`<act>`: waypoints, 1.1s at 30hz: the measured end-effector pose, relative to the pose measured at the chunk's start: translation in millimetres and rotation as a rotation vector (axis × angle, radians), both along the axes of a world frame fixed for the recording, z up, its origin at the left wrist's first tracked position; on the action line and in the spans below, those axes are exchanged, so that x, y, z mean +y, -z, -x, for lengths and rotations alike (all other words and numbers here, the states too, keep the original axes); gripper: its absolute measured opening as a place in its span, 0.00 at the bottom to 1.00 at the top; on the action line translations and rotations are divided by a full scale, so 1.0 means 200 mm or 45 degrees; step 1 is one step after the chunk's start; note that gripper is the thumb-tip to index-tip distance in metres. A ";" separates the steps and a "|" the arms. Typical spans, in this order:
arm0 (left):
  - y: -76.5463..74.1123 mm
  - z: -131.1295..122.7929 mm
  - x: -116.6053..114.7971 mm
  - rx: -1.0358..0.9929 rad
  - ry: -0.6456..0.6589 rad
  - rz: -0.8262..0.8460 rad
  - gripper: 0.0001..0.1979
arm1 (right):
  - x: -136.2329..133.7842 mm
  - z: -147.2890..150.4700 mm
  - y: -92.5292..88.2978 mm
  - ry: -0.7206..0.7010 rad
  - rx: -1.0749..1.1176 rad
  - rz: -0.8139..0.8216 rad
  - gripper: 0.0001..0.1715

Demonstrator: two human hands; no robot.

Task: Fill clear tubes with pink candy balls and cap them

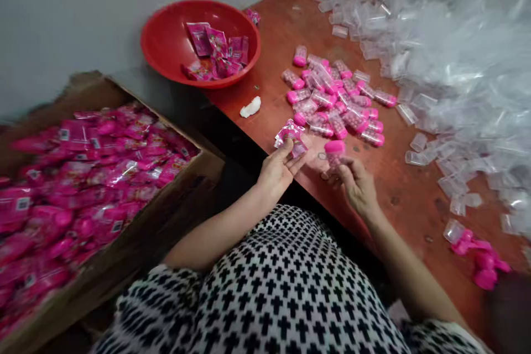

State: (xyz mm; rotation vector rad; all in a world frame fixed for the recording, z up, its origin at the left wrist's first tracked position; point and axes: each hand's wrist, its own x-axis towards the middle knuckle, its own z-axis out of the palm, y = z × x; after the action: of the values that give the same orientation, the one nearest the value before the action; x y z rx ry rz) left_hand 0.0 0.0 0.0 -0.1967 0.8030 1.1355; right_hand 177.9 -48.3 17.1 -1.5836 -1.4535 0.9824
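Nearest the camera, a cloth shirt (286, 287) printed with black crosses is seen. A jar (334, 147), pink cap up, is held over the table (400, 182) near its front edge, its body pinched in the fingertips of the right hand (357, 187). A glossy pink packet (292, 135) is gripped between thumb and fingers of the left hand (274, 173). The jar could be dropped if its smooth, round wall slips; contents could be spilled if the cap is loose (seating can't be told). The thin packet could be creased or torn by a hard pinch. Just beyond, capped cylindrical jars (327, 97) are heaped; if knocked, some could be rolled off the edge. Farther out: hard, clear tubes (468, 77), smooth red bowl (155, 47) with packets, rough cardboard box (209, 168) filled with shiny packs (91, 171), pink parts (485, 257) blurred, white lump (250, 107) unidentified.
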 end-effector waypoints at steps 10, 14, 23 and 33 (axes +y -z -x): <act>0.00 -0.07 -0.03 -0.082 0.019 -0.158 0.08 | -0.13 0.28 0.06 0.123 0.316 0.132 0.18; -0.01 -0.07 -0.03 0.029 0.128 -0.304 0.15 | -0.11 0.28 0.09 0.109 0.485 0.164 0.17; 0.00 -0.06 -0.01 0.221 0.298 -0.574 0.18 | -0.09 0.27 0.13 0.152 0.386 0.009 0.15; 0.00 -0.05 0.00 0.408 0.459 -0.577 0.16 | -0.08 0.26 0.14 0.141 0.735 0.126 0.15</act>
State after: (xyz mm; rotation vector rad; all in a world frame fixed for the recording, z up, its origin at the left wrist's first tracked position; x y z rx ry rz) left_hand 10.7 0.6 -0.3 0.5016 0.7984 0.9852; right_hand 126.0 -63.4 -10.6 -1.2800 -0.9210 1.3241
